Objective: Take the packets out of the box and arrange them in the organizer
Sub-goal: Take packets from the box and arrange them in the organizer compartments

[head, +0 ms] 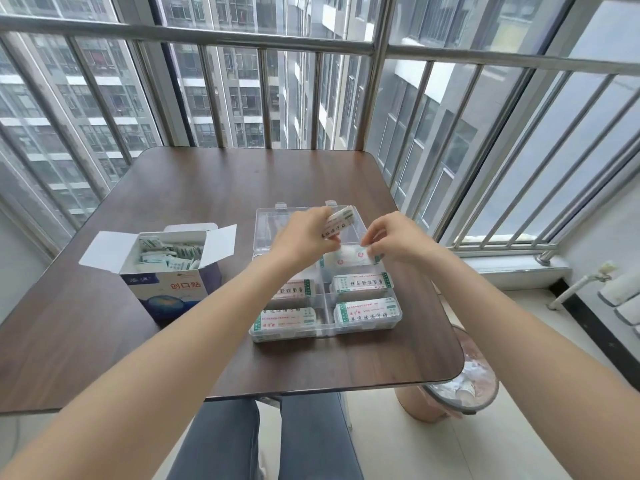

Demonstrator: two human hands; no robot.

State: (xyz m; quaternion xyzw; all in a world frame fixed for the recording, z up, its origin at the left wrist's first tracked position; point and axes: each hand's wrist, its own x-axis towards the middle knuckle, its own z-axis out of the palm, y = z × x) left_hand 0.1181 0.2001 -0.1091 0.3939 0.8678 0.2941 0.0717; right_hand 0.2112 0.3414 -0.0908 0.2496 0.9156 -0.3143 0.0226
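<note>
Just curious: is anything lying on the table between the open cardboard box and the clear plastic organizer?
No, head view shows bare brown wooden table between the cardboard box and clear plastic organizer.

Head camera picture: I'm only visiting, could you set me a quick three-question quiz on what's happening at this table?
1. True or false: the cardboard box is empty.
2. What does the left hand hold?
A. a stack of packets
B. a pen
C. the box
3. The right hand sets a packet into the clear ____.

Key: 1 false, packets still lie in it. 2 A. 3 organizer.
</note>
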